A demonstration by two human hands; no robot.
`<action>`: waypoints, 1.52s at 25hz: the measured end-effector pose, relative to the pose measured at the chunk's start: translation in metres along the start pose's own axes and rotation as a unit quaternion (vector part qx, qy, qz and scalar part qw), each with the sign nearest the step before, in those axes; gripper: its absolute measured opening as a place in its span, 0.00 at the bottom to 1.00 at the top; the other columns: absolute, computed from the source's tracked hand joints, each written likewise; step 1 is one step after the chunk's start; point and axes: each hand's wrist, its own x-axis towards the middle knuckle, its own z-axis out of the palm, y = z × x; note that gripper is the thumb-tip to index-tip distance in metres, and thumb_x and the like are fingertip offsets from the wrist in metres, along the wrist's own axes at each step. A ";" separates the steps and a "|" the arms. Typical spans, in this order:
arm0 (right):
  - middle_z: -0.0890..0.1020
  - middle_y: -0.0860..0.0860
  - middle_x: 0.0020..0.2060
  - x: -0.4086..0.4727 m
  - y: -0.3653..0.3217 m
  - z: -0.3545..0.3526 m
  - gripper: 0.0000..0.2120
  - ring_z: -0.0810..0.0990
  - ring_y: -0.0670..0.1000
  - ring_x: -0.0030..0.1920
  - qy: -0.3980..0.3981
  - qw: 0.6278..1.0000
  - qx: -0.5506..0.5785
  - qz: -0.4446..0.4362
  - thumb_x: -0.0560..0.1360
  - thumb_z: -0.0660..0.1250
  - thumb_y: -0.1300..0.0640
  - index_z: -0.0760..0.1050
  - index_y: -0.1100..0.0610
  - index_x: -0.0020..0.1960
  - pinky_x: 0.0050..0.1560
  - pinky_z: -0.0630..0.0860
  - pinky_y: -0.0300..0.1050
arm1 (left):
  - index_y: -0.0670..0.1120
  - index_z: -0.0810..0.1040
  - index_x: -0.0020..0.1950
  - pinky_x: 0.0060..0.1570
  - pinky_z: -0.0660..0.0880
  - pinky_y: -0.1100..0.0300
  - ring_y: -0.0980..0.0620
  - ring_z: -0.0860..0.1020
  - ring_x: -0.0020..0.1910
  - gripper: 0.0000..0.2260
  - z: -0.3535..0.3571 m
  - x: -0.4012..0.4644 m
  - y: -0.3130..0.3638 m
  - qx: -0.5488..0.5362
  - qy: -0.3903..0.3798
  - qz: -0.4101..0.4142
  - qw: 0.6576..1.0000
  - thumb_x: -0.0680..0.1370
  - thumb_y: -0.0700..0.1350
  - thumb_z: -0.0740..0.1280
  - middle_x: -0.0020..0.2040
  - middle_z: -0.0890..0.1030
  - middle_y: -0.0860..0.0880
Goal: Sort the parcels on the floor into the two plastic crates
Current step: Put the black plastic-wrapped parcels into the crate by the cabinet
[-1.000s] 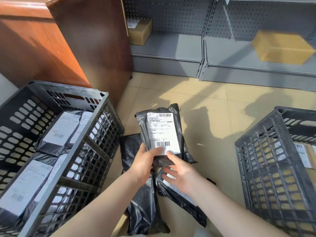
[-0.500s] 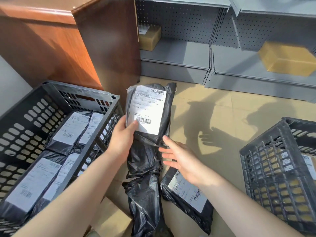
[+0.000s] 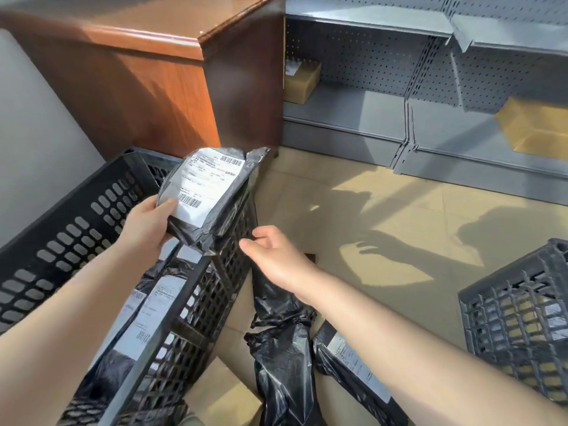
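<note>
Since a moment ago we have swung the black plastic mailer bag with the white shipping label [image 3: 206, 195] leftward, over the right rim of the dark slotted plastic crate [image 3: 76, 222]. It may slide off that rim — only our left hand [image 3: 146, 229] pinches its near end. Our right hand [image 3: 276, 256] hangs spread, touching nothing.

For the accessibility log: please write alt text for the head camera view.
The left hand holds a black labelled parcel over the left crate, while the right hand hovers open beside it. More black parcels lie on the floor.
</note>
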 end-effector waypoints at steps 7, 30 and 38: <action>0.58 0.45 0.79 0.015 -0.011 0.050 0.25 0.56 0.51 0.78 -0.061 0.977 -0.170 -0.118 0.82 0.60 0.47 0.61 0.48 0.77 0.75 0.57 0.49 | 0.47 0.76 0.57 0.31 0.78 0.64 0.56 0.78 0.38 0.06 -0.060 0.027 -0.035 -0.018 0.111 -0.045 0.993 0.82 0.42 0.61 0.43 0.79 0.52; 0.45 0.49 0.81 0.027 0.009 0.075 0.27 0.61 0.58 0.74 -0.084 0.885 -0.414 -0.196 0.83 0.53 0.41 0.57 0.52 0.78 0.68 0.66 0.57 | 0.50 0.62 0.77 0.70 0.63 0.41 0.38 0.65 0.71 0.28 -0.091 0.103 -0.118 0.366 0.206 0.005 0.908 0.77 0.50 0.64 0.74 0.67 0.43; 0.45 0.49 0.81 0.028 0.008 0.079 0.26 0.61 0.59 0.74 -0.082 0.885 -0.415 -0.192 0.83 0.53 0.42 0.58 0.51 0.77 0.67 0.67 0.57 | 0.65 0.58 0.75 0.72 0.51 0.34 0.44 0.52 0.78 0.27 -0.081 0.091 -0.132 0.638 -0.031 0.101 0.763 0.77 0.68 0.55 0.80 0.56 0.52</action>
